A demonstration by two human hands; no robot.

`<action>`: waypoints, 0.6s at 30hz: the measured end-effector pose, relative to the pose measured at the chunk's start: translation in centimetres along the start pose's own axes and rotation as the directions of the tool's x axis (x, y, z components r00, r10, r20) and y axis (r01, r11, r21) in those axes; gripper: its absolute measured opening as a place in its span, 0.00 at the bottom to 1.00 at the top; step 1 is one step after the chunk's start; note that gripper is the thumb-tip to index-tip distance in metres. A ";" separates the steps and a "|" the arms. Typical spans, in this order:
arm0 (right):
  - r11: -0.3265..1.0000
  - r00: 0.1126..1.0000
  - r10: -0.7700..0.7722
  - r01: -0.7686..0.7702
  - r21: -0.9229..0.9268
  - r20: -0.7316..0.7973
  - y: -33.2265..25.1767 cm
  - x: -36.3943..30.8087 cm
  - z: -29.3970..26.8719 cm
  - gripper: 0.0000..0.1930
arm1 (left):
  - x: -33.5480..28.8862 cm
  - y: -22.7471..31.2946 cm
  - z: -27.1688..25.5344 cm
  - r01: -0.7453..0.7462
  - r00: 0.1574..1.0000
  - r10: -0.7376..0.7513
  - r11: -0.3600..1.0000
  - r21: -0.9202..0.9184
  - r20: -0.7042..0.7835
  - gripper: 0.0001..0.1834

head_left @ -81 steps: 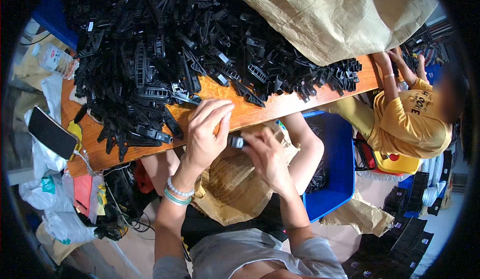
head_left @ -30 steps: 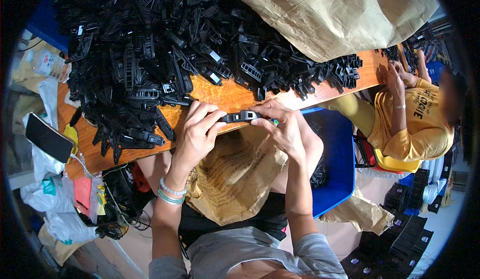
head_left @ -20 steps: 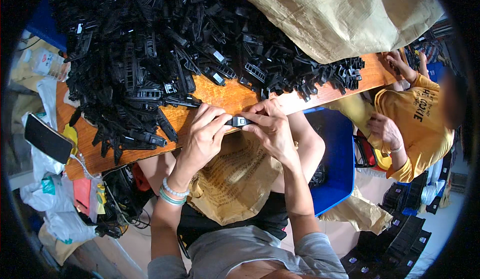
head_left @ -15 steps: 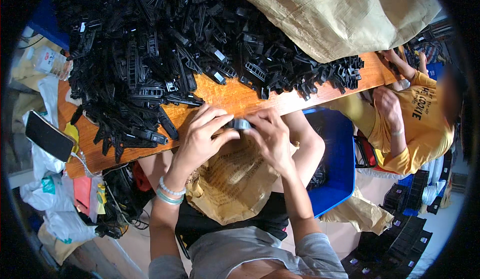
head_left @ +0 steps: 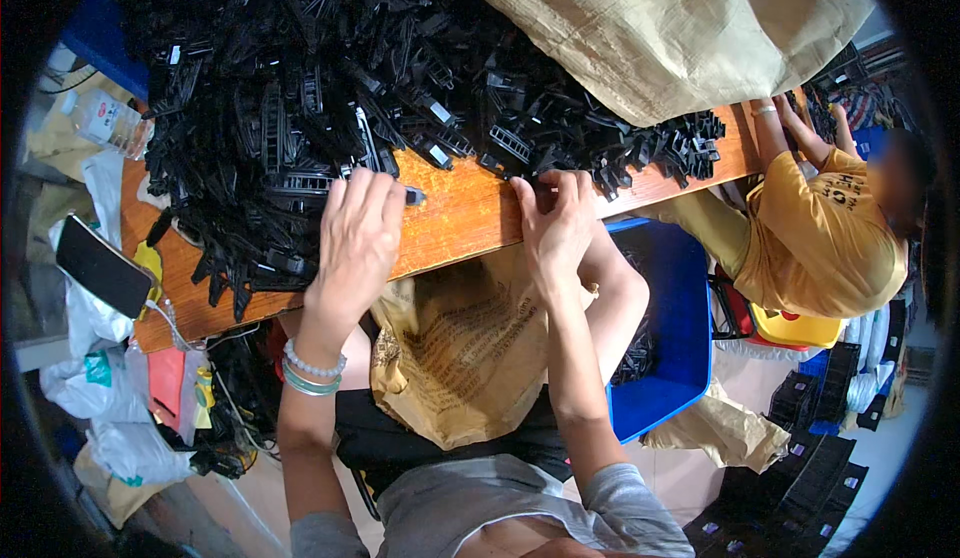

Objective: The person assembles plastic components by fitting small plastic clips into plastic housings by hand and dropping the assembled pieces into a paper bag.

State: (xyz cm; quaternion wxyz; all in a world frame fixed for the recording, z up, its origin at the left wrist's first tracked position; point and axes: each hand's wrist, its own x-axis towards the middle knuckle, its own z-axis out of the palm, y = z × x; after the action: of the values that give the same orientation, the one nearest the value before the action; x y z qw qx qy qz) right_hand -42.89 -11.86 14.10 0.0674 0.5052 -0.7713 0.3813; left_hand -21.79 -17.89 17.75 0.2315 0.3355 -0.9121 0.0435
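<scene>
My left hand [head_left: 358, 243], wearing bracelets, is at the front of a big heap of black plastic parts [head_left: 270, 123]. Its fingers curl down over a black plastic part [head_left: 414, 196], whose grey-tipped end sticks out to their right. Farther right, my right hand [head_left: 556, 233] is closed at the heap's edge, thumb and fingers around a small dark part [head_left: 544, 196] that they mostly hide. Bare orange-brown tabletop [head_left: 455, 220] lies between the hands. A crumpled brown paper bag [head_left: 460, 358] rests over my lap below them.
A large tan sack [head_left: 670, 38] covers the heap's far right. A blue bin [head_left: 665, 398] stands right of my knee. At left are a phone [head_left: 102, 266] and a plastic bottle [head_left: 110, 123]. A co-worker in a yellow shirt [head_left: 830, 228] sits at the right.
My hands have parted from the dark part they held together above the bag. Left moved left and right moved forward to the heap. The co-worker's raised hand went to the table.
</scene>
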 end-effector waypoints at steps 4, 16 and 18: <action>0.998 0.996 -0.063 0.064 0.025 -0.071 0.0 -0.7 0.1 0.14 | -0.1 2.4 -0.3 -0.077 0.997 0.077 0.991 -0.109 0.000 0.13; 0.976 0.985 -0.158 0.146 0.160 0.066 0.3 -1.7 -1.3 0.10 | -1.3 3.2 1.1 0.049 0.999 -0.046 0.934 -0.354 0.016 0.08; 0.967 0.983 -0.179 0.170 0.190 0.033 0.7 -1.8 -1.2 0.09 | -1.3 3.2 1.2 0.096 0.994 -0.108 0.922 -0.376 -0.012 0.07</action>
State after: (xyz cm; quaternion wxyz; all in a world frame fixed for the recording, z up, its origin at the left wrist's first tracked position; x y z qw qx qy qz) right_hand -42.91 -9.62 13.69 0.0339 0.5846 -0.6860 0.4319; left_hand -23.44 -14.91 16.39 0.3078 0.3315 -0.8811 -0.1382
